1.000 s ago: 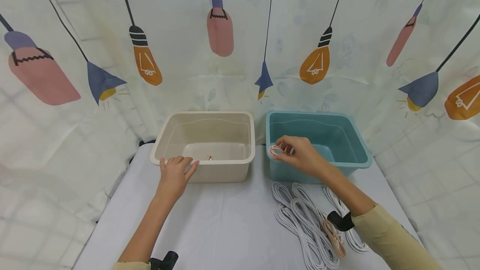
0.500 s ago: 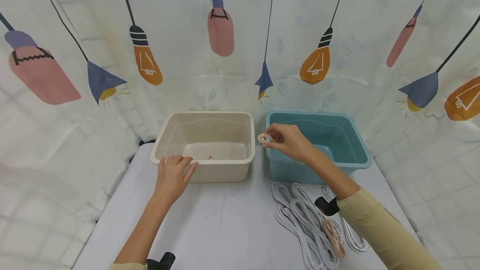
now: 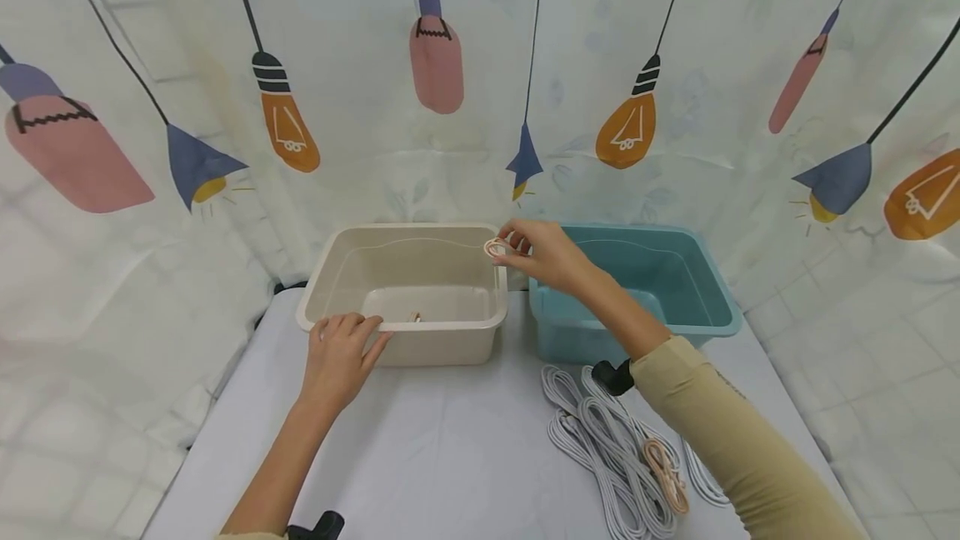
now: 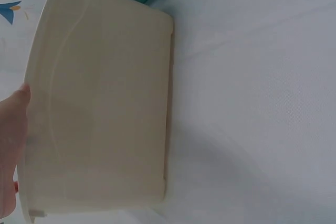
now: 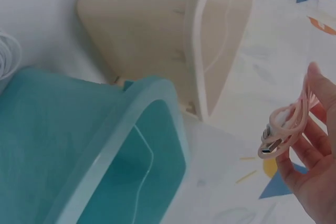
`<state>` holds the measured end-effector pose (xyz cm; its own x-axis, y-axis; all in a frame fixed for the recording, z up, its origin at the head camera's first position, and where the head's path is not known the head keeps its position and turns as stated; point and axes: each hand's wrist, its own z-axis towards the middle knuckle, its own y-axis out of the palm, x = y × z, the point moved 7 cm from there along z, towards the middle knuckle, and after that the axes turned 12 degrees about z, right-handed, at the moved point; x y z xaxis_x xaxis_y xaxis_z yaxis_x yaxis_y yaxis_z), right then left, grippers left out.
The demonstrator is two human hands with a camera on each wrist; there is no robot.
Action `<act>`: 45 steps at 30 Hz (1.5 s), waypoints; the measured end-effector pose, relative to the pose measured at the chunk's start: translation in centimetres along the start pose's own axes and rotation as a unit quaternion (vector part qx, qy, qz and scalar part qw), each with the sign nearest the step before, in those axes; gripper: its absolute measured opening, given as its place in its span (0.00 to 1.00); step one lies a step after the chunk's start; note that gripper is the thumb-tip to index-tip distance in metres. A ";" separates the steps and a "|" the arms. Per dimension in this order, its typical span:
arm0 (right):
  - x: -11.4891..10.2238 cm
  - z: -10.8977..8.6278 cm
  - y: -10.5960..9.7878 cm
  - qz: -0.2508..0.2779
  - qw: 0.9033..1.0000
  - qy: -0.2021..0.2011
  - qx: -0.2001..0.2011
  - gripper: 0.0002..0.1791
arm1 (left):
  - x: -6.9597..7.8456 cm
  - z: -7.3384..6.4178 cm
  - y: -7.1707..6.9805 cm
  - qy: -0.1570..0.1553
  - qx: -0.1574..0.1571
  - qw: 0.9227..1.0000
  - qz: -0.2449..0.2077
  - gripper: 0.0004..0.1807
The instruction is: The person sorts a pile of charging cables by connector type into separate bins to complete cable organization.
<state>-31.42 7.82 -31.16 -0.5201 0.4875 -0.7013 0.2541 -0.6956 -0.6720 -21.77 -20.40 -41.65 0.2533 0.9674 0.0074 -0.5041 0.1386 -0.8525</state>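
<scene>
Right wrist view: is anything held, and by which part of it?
The right hand holds a coiled pink cable by the side of its coil nearer the palm; a metal plug shows at the far side.

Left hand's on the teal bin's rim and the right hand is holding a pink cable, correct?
No, wrong bin: the left hand is on the rim of the beige bin, as the head view shows. The right hand does hold a pink cable.

Beige bin — smooth plastic

White-covered table, beige bin beside teal bin, coiled white cables in front, peach cable among them.
</scene>
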 end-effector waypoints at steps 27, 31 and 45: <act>-0.3 7.0 1.5 -0.025 0.999 0.021 -0.008 0.21 | -0.1 0.3 0.3 0.001 0.005 1.000 -0.009 0.16; -0.7 7.8 1.8 -0.019 0.999 0.024 -0.013 0.21 | 0.0 0.2 0.2 -0.003 0.000 1.000 -0.009 0.17; -1.2 9.0 2.0 -0.039 0.999 0.015 0.027 0.14 | 0.0 0.2 0.3 -0.006 -0.003 1.000 -0.013 0.17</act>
<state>-37.61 1.12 -29.58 -0.5121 0.5565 -0.6543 0.1687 -0.6818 -0.7119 -22.08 -20.35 -41.76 0.2559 0.9660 0.0359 -0.4931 0.1624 -0.8547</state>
